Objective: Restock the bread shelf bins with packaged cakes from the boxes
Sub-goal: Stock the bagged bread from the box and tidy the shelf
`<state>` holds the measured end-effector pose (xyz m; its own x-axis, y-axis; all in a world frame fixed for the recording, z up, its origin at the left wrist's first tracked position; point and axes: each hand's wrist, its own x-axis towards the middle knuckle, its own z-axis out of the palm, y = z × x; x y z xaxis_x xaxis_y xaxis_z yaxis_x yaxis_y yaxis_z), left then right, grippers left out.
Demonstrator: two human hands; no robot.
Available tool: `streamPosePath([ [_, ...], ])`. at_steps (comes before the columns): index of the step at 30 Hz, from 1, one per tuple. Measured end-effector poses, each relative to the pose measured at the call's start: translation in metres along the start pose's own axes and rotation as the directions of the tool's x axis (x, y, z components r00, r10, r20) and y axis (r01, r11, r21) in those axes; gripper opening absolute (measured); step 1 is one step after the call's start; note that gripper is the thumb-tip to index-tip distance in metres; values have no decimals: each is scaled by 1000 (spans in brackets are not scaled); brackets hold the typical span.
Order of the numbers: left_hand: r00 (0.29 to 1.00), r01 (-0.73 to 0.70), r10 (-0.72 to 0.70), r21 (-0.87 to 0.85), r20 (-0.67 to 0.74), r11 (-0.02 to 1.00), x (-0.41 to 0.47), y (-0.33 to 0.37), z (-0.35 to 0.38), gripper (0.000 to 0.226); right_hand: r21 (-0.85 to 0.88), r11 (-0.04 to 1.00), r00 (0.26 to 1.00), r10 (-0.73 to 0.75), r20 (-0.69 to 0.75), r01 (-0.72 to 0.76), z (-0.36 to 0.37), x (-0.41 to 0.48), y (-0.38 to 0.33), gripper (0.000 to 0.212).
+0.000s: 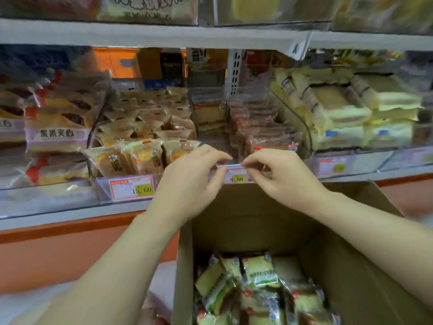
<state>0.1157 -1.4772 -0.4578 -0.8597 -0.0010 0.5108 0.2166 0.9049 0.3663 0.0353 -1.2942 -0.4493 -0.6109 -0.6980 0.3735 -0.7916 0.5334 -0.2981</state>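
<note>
**Packaged cakes lie in the box, both hands at a shelf label**

Packaged cakes [260,273] in green and clear wrappers lie in a heap at the bottom of an open cardboard box [246,219], which stands right before the shelf [70,216]. Its far wall rises to the shelf edge, just under the hands. The left hand [187,179] and the right hand [278,177] each pinch the top edge of a clear label holder [229,165] between thumb and fingertips. They hide part of the price label [237,175] in it, which reads 8.80.

Behind the holder, the middle bin [257,127] holds reddish-brown packs. The bin to its left [145,127] is full of tan-wrapped cakes, and its label [131,188] reads 15.60. Further left lie purple packs [57,133] printed 紫米夹心. On the right, pale yellow sandwich packs [351,109] are stacked. Other writing is too blurred to read.
</note>
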Motion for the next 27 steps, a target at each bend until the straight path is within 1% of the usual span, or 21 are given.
streamPosePath([
  [1,998,-12,14,-28,65,1000,-7,2,4,23,6,1000,1000,13,27,-13,4,-17,3,20],
  [3,984,-21,29,-44,178,999,-17,5,10,23,7,998,989,61,136,-63,18,-44,10,21],
  [6,964,7,-12,21,267,1000,-22,2,17,26,-14,991,924,132,358,-136,51,-70,26,23],
  [8,962,37,-45,32,270,999,-19,-6,21,26,-34,978,847,196,495,-206,80,-79,40,26],
  [11,971,77,-81,25,224,997,-13,-21,28,23,-98,958,668,261,697,-271,130,-91,55,28],
  [13,975,91,-98,41,198,995,-12,-24,33,23,-96,949,560,256,788,-300,160,-101,58,36],
  [15,978,94,-104,62,182,994,-12,-26,37,23,-80,935,496,254,830,-345,187,-109,57,52],
  [17,981,87,-95,56,169,995,-12,-28,40,23,-66,904,464,278,841,-423,209,-116,56,64],
  [19,985,79,-85,45,153,996,-12,-30,42,23,-46,861,442,305,843,-506,226,-120,55,72],
  [22,986,77,-81,38,143,996,-12,-33,43,23,-57,800,405,361,840,-597,244,-124,52,76],
  [25,987,73,-78,36,141,997,-13,-33,44,24,-80,735,388,443,808,-673,256,-127,51,77],
  [27,987,71,-74,30,143,997,-13,-33,44,24,-60,677,376,478,793,-733,257,-128,52,77],
])
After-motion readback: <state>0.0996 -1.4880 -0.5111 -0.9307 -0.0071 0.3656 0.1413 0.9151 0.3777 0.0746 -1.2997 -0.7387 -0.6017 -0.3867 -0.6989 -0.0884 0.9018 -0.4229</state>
